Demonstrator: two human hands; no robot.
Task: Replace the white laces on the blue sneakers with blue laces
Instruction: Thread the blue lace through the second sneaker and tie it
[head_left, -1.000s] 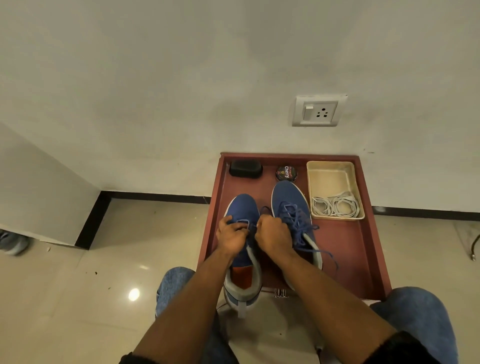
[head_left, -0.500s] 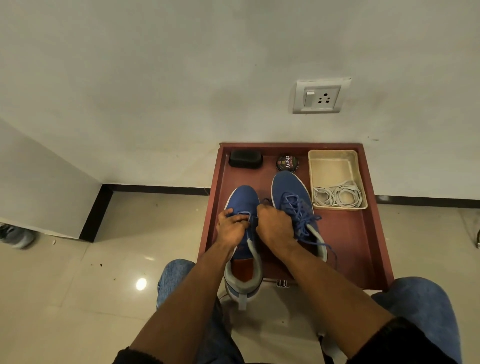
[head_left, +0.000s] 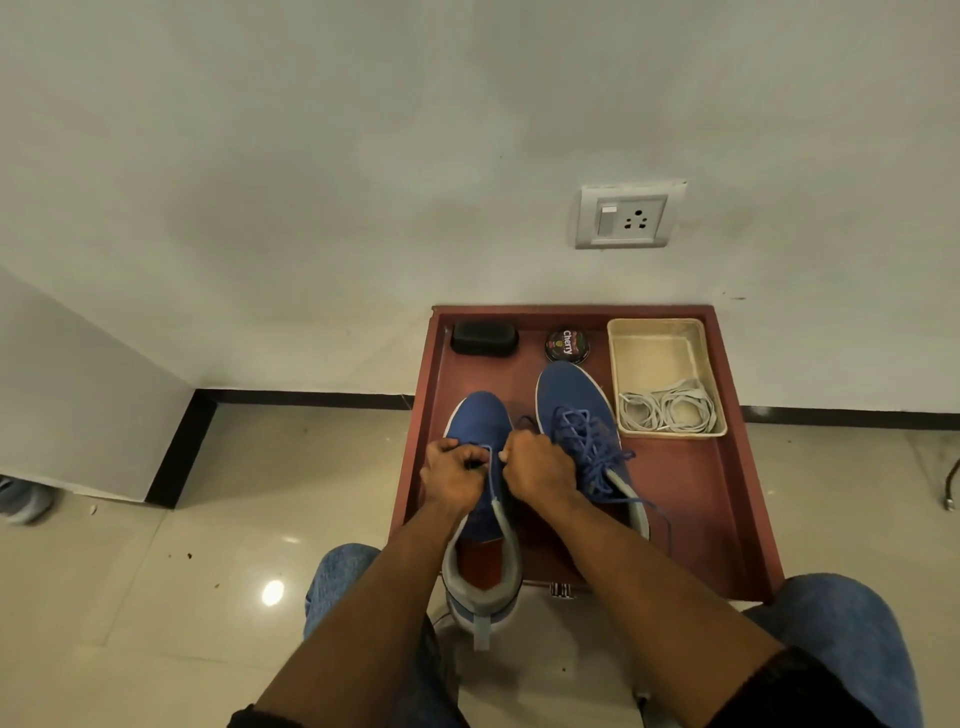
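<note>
Step in hand: I judge I'm threading the blue lace (head_left: 491, 480) through the lower eyelets of the left sneaker (head_left: 480, 431).
Left hand (head_left: 453, 475): fingers curled, pinching the lace at the sneaker's tongue.
Right hand (head_left: 537, 467): fisted on the lace's other side, just beside the left hand.
Right sneaker (head_left: 579, 410): beside the left sneaker, already laced blue.
White laces (head_left: 667, 410): coiled in the beige tray (head_left: 657, 338), beyond the right sneaker.
Next: pull even, cross upward.

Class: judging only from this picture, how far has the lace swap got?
Done: white laces lie in the cream tray; the right sneaker carries blue laces, ends loose. In hand: left hand and right hand lacing the left sneaker. Left: finishing it.
</note>
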